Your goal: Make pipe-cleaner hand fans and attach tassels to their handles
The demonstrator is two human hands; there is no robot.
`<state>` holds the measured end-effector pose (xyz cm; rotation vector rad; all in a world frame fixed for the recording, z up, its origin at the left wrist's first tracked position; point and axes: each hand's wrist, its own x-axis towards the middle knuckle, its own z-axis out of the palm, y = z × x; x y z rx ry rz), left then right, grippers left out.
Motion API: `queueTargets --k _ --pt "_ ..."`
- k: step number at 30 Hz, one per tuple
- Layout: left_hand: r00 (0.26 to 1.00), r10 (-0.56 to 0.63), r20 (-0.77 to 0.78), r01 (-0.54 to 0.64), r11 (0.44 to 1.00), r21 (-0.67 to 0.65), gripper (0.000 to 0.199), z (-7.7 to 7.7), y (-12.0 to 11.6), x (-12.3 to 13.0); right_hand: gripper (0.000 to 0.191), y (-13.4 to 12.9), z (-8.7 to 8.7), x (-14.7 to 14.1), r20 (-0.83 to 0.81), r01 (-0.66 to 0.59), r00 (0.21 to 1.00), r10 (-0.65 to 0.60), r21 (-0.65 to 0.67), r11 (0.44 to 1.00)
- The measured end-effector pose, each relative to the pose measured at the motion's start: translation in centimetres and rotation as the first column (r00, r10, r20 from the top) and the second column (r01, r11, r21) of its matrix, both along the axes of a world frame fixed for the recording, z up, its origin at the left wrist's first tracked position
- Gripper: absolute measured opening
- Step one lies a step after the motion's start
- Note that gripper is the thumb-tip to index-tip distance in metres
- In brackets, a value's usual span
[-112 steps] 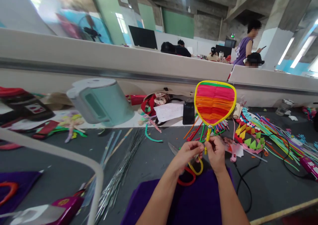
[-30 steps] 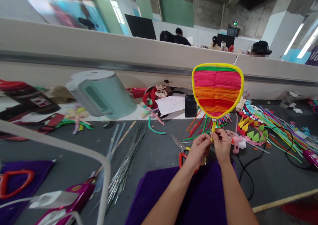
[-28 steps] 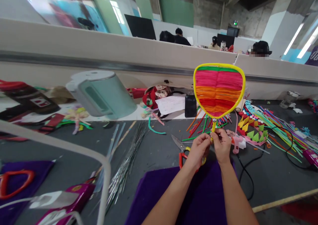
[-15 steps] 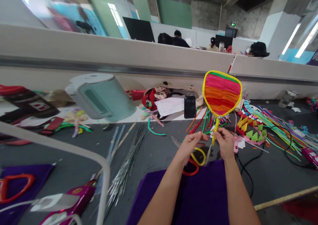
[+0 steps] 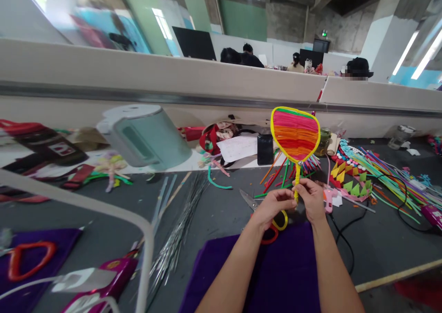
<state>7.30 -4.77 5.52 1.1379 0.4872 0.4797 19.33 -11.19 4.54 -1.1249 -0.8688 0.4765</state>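
A small hand fan [image 5: 296, 136] made of pipe cleaners stands upright before me, with a yellow rim, pink, orange and red rows, and a yellow-wrapped handle. My right hand [image 5: 311, 198] is closed, pinching the handle between thumb and fingers. My left hand [image 5: 275, 207] meets the handle's lower end with its fingertips pressed together. Scissors [image 5: 281, 221] with yellow and red grips lie under my left hand, partly hidden by it. Beneath my forearms is a folded purple cloth [image 5: 276, 271].
A bundle of silver wire stems [image 5: 179, 230] lies left of centre. A pale green kettle [image 5: 148, 136] stands at the back left. Behind the fan are a black phone [image 5: 265, 149] and paper. To the right lie a pink glue gun [image 5: 328, 200], its cord, and colourful pipe cleaners [image 5: 386, 179].
My left hand has moved right, from beside the handle to its lower end, and its fingers have closed there. The fan has shifted slightly left and down, its head tilting less to the right.
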Motion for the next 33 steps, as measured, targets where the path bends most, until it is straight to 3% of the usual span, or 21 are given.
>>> queueTargets --k 8,16,25,28,33 --pt "0.998 -0.050 -0.048 0.060 0.970 0.235 0.028 0.6 0.5 -0.6 0.018 -0.1 -0.2 0.1 0.030 0.022 0.999 -0.023 0.010 1.000" --pt "0.999 -0.010 -0.053 0.016 0.992 0.123 0.030 0.4 0.6 -0.8 0.020 -0.2 0.2 -0.5 0.008 -0.009 1.000 0.009 -0.011 1.000" --pt "0.997 0.072 0.029 -0.076 0.975 0.210 0.026 -0.1 0.0 0.3 0.014 -0.1 0.1 -0.6 0.116 0.073 0.990 -0.074 0.013 0.997" --pt "0.999 -0.036 0.016 0.032 0.974 0.225 0.028 0.3 0.2 -0.1 0.016 -0.2 0.2 -0.7 0.064 0.043 0.997 -0.042 -0.008 0.999" --pt "0.974 -0.225 -0.004 0.224 0.969 0.099 0.034 0.2 0.3 -0.6 0.017 -0.3 0.2 -0.5 0.011 0.046 0.999 -0.046 -0.009 0.999"
